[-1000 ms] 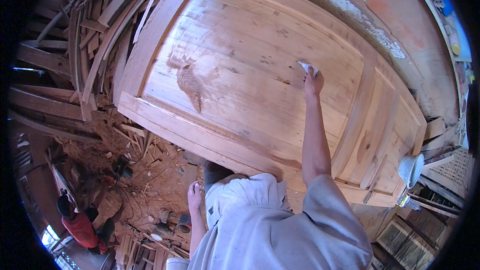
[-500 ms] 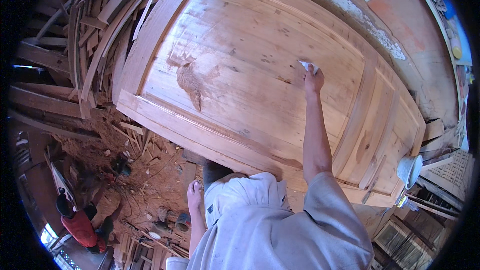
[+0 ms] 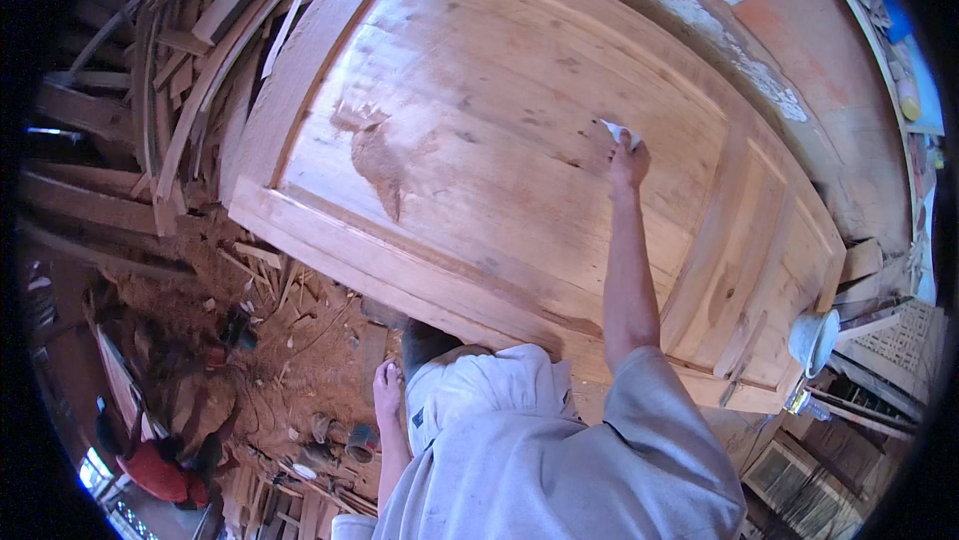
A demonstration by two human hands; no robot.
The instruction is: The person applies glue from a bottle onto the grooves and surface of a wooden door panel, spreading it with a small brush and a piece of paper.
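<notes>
A large framed wooden panel (image 3: pixel 499 160), like a door, lies across the view in front of me. Over its right half reaches my right hand (image 3: pixel 627 158), closed on a small white pointed thing (image 3: pixel 612 130) whose tip is near the wood; whether it touches I cannot tell. Dark spots and small knots mark the boards around it. A heap of brown sawdust (image 3: pixel 378 165) sits on the panel's left part. By my left side, off the panel, hangs my left hand (image 3: pixel 388 387) with curled fingers. What they hold, if anything, is hidden.
Scrap boards (image 3: pixel 205 50) are piled at the left. A pale bowl (image 3: pixel 814 342) and a clear bottle (image 3: pixel 807 404) are by the panel's right end. Lower left, a person in red (image 3: pixel 165 475) bends near the floor (image 3: pixel 310 350), littered with wood scraps and sawdust.
My right hand stays at nearly the same spot on the panel, still with the white thing. The person in red has bent lower. The view has shifted slightly.
</notes>
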